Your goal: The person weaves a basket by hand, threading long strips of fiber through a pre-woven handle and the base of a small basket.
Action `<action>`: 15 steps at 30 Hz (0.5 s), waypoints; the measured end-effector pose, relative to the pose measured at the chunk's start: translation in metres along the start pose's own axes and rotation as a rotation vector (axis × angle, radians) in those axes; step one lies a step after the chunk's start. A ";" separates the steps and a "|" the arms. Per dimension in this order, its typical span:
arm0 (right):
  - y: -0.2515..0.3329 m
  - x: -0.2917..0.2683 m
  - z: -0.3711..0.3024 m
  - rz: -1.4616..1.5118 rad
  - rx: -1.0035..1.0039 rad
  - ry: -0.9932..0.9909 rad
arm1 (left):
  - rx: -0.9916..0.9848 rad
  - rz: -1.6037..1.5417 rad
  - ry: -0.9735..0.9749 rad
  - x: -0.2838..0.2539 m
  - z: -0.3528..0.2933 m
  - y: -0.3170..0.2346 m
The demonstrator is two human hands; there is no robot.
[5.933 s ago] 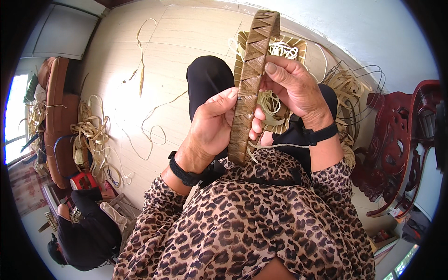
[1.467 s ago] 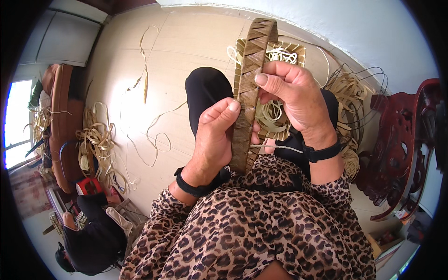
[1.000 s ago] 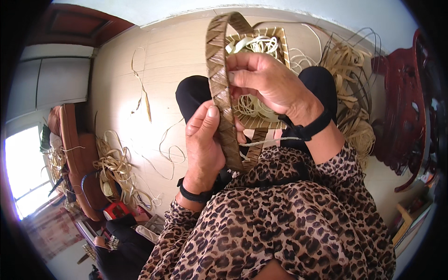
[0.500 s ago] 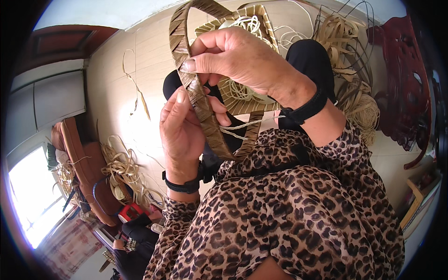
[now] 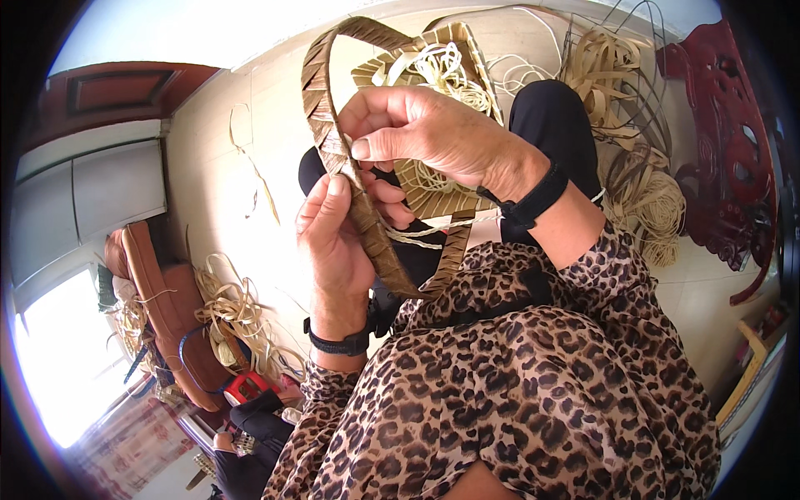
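Observation:
A long hoop-like frame [image 5: 383, 248], wrapped in flat brown strips, stands in front of me, its lower bend near my lap. My left hand [image 5: 335, 262] is closed around its left side, thumb on the near face and fingers behind. Just above, my right hand [image 5: 454, 137] pinches the same side, thumb against the wrapping and fingers curled at the edge. A pale patch of the wrapping shines between the two thumbs. Twisted pale cords [image 5: 412, 240] run out behind the frame below my left fingers; their ends are hidden.
Beyond my hands, between my knees, a tan basket [image 5: 477, 62] holds loops of white cord [image 5: 446, 67]. Flat strips [image 5: 604, 71] and a coil of thin cord [image 5: 654, 204] lie right, beside carved dark red furniture [image 5: 725, 158]. More strips [image 5: 237, 312] hang near a brown seat [image 5: 154, 287] at left; another person [image 5: 250, 450] sits lower left.
The whole view has shifted slightly. Both hands keep their grip on the frame; my right thumb sits a little further from the strip's middle, toward its edge.

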State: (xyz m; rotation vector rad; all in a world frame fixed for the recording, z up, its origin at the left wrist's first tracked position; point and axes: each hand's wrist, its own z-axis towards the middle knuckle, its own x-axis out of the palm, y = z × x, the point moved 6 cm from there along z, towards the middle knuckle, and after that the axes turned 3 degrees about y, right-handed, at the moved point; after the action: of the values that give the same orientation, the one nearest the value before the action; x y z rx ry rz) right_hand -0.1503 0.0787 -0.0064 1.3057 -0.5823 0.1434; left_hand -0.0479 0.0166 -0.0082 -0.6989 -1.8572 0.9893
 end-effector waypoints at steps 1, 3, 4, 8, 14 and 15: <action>0.001 0.000 0.000 0.006 -0.022 -0.020 | 0.003 -0.015 0.018 0.000 0.001 0.000; 0.000 0.004 0.000 0.087 -0.008 -0.042 | 0.003 0.005 -0.007 0.001 0.000 -0.003; -0.002 0.005 -0.001 0.169 0.010 -0.057 | 0.006 0.020 -0.041 0.000 0.000 -0.003; -0.002 0.008 -0.007 0.099 0.065 -0.107 | 0.047 0.060 -0.052 0.000 -0.002 -0.005; 0.001 -0.002 -0.021 -0.190 -0.066 -0.210 | 0.104 0.109 -0.088 -0.002 -0.002 -0.007; 0.007 -0.004 -0.023 -0.325 -0.173 -0.251 | 0.104 0.110 -0.081 -0.002 -0.001 -0.007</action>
State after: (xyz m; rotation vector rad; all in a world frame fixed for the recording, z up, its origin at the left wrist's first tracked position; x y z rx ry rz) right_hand -0.1490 0.1034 -0.0059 1.2395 -0.5718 -0.3366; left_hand -0.0465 0.0117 -0.0028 -0.7132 -1.8379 1.1924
